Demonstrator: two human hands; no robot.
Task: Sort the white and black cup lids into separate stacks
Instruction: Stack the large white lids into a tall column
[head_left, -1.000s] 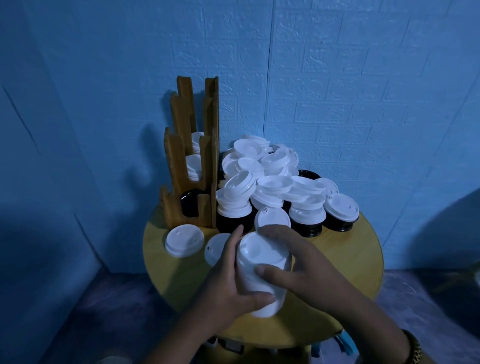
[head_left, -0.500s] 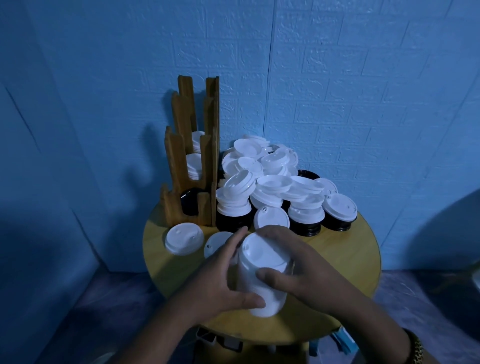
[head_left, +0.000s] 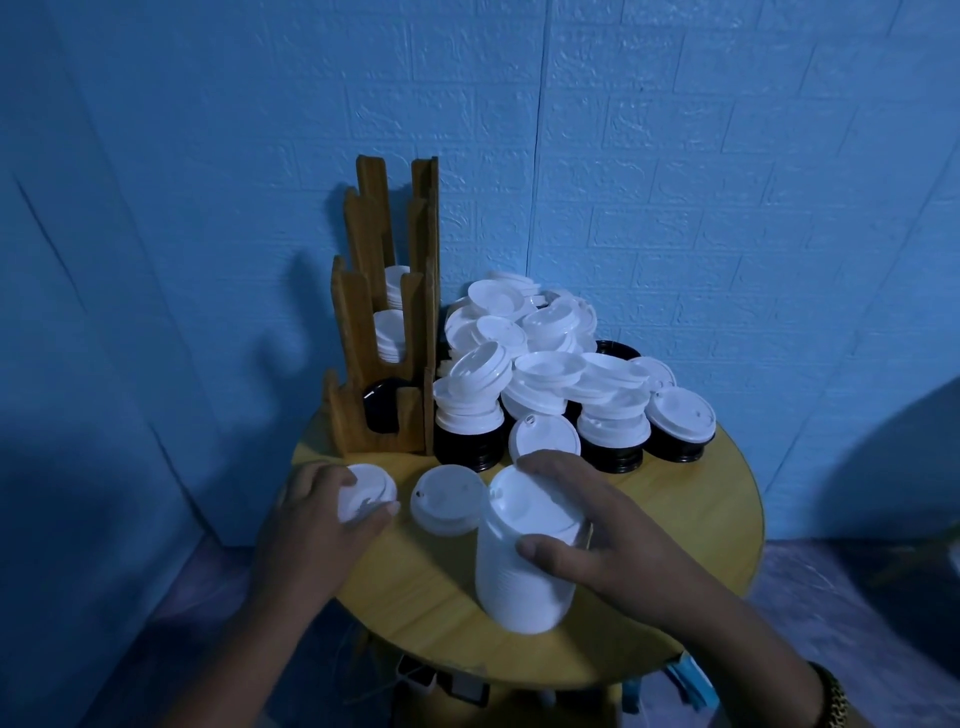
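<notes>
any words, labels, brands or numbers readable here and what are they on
None can be read.
White lid stack held by the right hand: no print shows.
Loose white lid held by the left hand: only moulded relief, too dim to read.
Black lids, wooden holder, table: no markings show.

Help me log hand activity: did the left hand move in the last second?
Yes. The left hand went left, off the white lid stack, onto the loose white lid before the wooden holder.

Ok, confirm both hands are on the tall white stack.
No, the left hand grips a loose lid; only the right hand holds the stack.
</notes>
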